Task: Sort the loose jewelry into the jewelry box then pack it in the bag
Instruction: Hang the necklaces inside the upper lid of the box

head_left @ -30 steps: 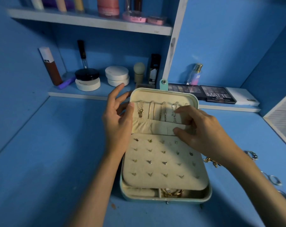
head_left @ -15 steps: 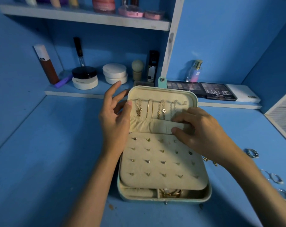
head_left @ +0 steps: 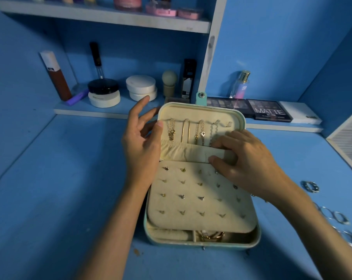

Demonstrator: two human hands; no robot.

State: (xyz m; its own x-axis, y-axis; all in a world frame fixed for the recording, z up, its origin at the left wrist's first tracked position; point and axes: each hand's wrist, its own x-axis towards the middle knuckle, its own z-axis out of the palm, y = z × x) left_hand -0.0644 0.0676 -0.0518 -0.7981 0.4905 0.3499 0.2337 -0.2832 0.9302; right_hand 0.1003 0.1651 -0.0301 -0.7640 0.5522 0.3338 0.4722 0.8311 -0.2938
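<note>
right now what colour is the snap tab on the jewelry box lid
Teal snap tab, clearest in the head view.

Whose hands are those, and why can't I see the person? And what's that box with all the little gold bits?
The camera sits on the person's head and looks down, so you see only their two arms, as if you were them. There is just this one view.

On the blue desk lies an open jewelry box. Gold chains hang inside its raised lid, and small earrings sit in rows on a cream panel.

The left hand is open, with its thumb against the lid's edge. The right hand seems to pinch the cloth pocket in the lid.

Loose rings lie on the desk at the right, not yet in the box. Makeup jars stand on the shelf behind.
</note>
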